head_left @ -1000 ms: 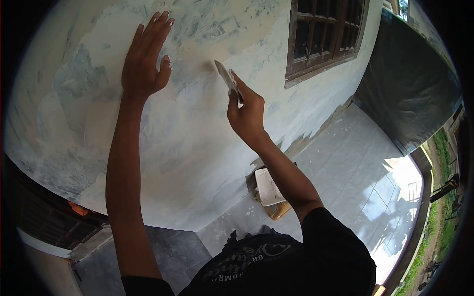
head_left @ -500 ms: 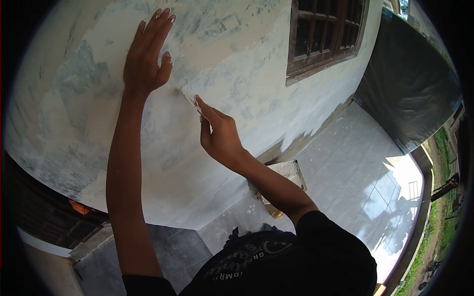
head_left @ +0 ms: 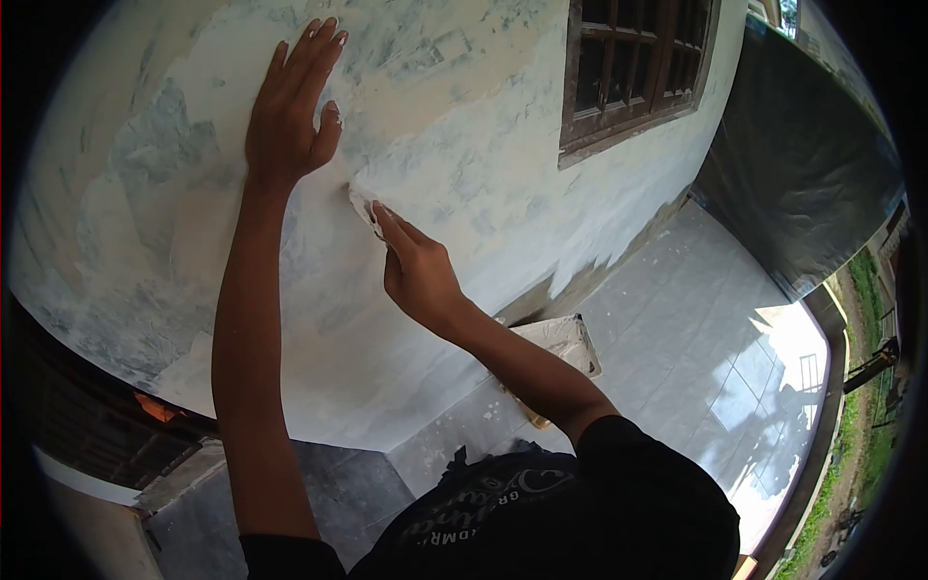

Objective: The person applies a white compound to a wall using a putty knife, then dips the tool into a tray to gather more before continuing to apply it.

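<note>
Patches of white and grey filler cover the wall (head_left: 416, 126) in front of me. My left hand (head_left: 293, 121) lies flat on it with fingers stretched upward, white smears on the fingertips. My right hand (head_left: 420, 266), lower and to the right, is closed round a putty knife (head_left: 365, 208) coated in white paste. Its blade end meets the wall just below my left thumb. The fingers hide most of the handle.
A paste-smeared tray (head_left: 570, 340) sits on the tiled floor (head_left: 667, 290) behind my right forearm. A barred wooden window (head_left: 633, 68) is set in the wall at upper right. Beyond the wall hangs a dark sheet (head_left: 812, 145).
My right hand has moved slightly down and left with the putty knife, whose white-coated face shows more now. My left hand has stayed nearly in place.
</note>
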{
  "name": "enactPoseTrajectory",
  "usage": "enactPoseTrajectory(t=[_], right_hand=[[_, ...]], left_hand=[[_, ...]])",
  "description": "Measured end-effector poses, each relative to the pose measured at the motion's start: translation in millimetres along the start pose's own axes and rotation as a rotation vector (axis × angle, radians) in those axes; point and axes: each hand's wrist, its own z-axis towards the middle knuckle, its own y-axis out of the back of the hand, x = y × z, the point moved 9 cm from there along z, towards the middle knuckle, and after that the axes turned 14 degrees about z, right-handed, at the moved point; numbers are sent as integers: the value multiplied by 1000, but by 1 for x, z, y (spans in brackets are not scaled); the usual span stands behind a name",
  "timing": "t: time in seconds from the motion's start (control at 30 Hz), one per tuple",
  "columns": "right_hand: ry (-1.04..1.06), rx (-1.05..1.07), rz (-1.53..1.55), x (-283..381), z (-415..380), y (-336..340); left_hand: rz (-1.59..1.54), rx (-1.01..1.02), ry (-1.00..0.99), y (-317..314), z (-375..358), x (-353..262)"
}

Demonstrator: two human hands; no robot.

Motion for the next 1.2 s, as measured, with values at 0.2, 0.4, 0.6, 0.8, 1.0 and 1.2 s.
enactPoseTrajectory(t=[0.2, 0.4, 0.6, 0.8, 1.0, 1.2], right_hand=[[-244, -237, -56, -19, 31, 89], [4, -472, -308, -53, 94, 153], [-9, -67, -80, -7, 29, 34], [-196, -215, 66, -9, 36, 78], [24, -483, -248, -41, 117, 153], [159, -202, -198, 20, 70, 35]], left_hand=[[6, 11, -6, -1, -1, 1], [34, 12, 4, 1, 1, 1], [8, -4, -12, 0, -1, 2], [-13, 8, -4, 4, -3, 6], [91, -20, -52, 23, -3, 28], [39, -54, -15, 29, -8, 31]])
